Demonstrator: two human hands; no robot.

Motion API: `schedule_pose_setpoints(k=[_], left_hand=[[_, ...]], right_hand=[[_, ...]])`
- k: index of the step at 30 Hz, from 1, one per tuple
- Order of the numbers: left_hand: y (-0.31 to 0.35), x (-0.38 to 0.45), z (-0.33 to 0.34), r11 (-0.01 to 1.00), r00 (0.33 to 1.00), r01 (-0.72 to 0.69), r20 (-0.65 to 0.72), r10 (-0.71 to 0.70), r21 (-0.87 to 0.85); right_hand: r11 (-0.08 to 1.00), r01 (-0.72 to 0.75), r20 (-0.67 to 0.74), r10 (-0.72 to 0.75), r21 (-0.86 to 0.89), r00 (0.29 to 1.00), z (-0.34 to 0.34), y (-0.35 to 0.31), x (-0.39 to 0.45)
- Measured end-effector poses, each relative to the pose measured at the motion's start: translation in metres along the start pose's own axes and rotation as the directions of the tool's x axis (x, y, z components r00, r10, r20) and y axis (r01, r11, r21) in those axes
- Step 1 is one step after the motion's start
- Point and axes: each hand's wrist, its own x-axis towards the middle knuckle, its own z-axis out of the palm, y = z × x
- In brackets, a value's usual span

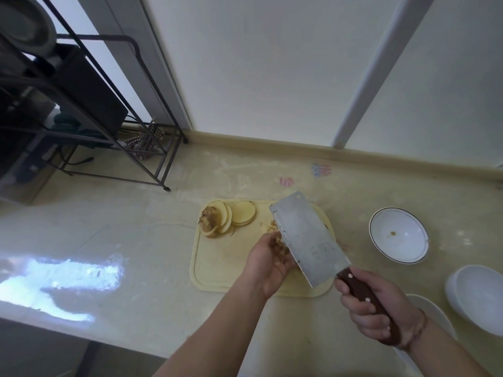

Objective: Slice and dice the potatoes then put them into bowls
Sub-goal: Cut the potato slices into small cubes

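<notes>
Standing by the cutting board (215,270), looks like the diced bits are getting scooped up. Left hand (268,263) cups a pile of potato pieces (280,247) against the cleaver (304,238), whose handle the right hand (373,308) wraps tight. I'd keep the blade flat and tilted low so nothing slides off. Uncut potato slices (231,217) sit at the board's far left corner. Rimmed bowl (398,235) waits just right of the board, plain white bowl (479,300) nearer. Nothing blocks the path, I think.

Soft daylight from the left, bright window glare on the countertop (68,273), wide-angle bending at edges.
</notes>
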Motion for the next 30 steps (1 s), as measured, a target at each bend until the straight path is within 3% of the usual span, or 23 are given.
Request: schedule_pose_setpoints(k=[4,8,11,13,15,18,22,24,27,30], left_hand=[[0.001,0.002,-0.003,0.999,1.000,0.009,-0.018,-0.008,0.036],[0.004,-0.001,-0.003,0.997,1.000,-0.023,-0.012,0.024,0.075],[0.007,-0.003,0.002,0.961,0.987,-0.155,-0.002,0.160,0.230],[0.008,0.001,0.002,0.792,0.924,-0.354,0.053,0.380,0.497],[0.007,0.005,0.000,0.470,0.813,-0.523,0.251,0.525,0.711],[0.009,0.010,-0.002,0.047,0.697,-0.605,0.501,0.513,0.795],[0.009,0.019,-0.007,-0.335,0.577,-0.675,0.754,0.314,0.657],[0.012,0.023,-0.011,-0.453,0.572,-0.664,0.795,0.204,0.594],[0.024,0.016,-0.014,-0.490,0.653,-0.622,0.750,0.106,0.611],[0.047,0.014,-0.019,-0.588,0.682,-0.535,0.721,0.124,0.607]], right_hand=[[0.998,0.018,-0.153,-0.028,-0.068,0.988,0.014,-0.002,-0.004],[0.975,0.022,-0.370,-0.105,-0.222,0.923,0.039,-0.004,-0.008],[0.942,0.042,-0.454,-0.199,-0.333,0.868,0.056,-0.003,-0.014],[0.927,0.091,-0.452,-0.261,-0.363,0.853,0.065,-0.002,-0.020],[0.912,0.133,-0.440,-0.310,-0.387,0.843,0.073,0.001,-0.026],[0.895,0.169,-0.442,-0.359,-0.412,0.822,0.083,0.003,-0.035],[0.875,0.180,-0.432,-0.389,-0.449,0.814,0.093,0.009,-0.043],[0.870,0.173,-0.419,-0.385,-0.462,0.822,0.094,0.015,-0.046],[0.867,0.186,-0.384,-0.384,-0.462,0.840,0.092,0.025,-0.049],[0.879,0.205,-0.370,-0.379,-0.431,0.848,0.086,0.036,-0.047]])
